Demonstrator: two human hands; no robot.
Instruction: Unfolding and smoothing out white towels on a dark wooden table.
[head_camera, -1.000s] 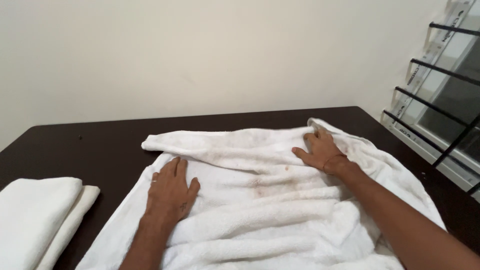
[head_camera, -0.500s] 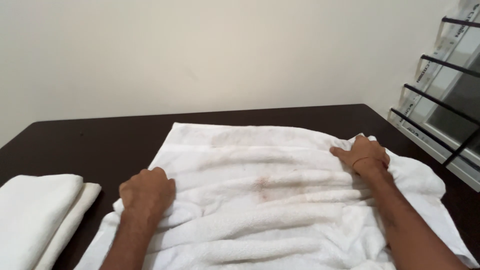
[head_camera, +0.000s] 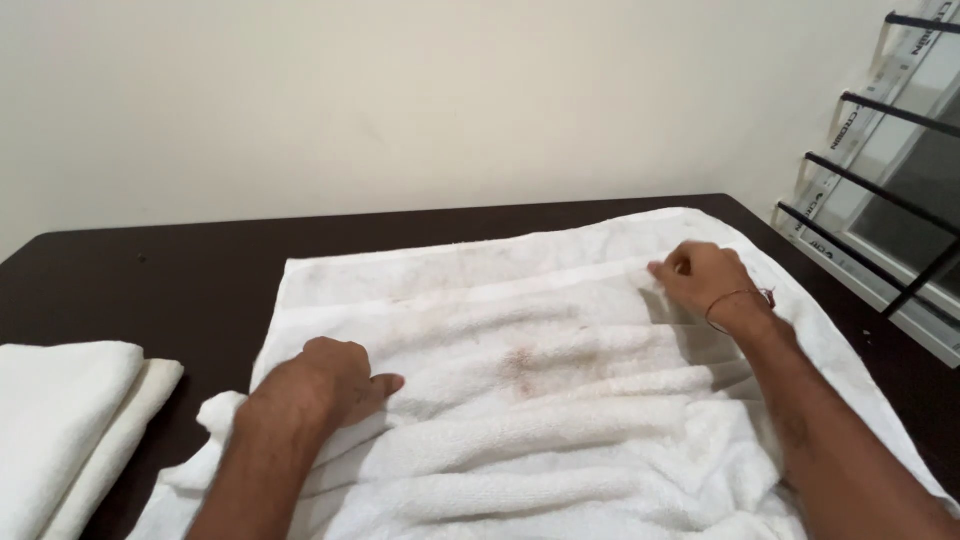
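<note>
- The towel (head_camera: 560, 400), white with faint brownish stains near its middle, lay spread across the dark table (head_camera: 150, 270), its far edge now straighter and flatter than a second before, when it was still bunched and folded over.
- The left hand (head_camera: 320, 385) had slid outward and back toward the towel's near left side; it was curled, knuckles up, apparently gripping a fold of cloth, though the fingertips were hidden under the palm.
- The right hand (head_camera: 705, 280) had moved out to the right part of the towel and was pinching a ridge of cloth between thumb and fingers.
- Both hands had shifted from lying flat on the cloth to grasping it, farther apart than before, which suggested the smoothing stroke was over and the cloth was taken up by its sides.
- Deep creases remained across the near half.
- A folded stack (head_camera: 60, 420) of white towels sat at the table's left, apart from the spread one.
</note>
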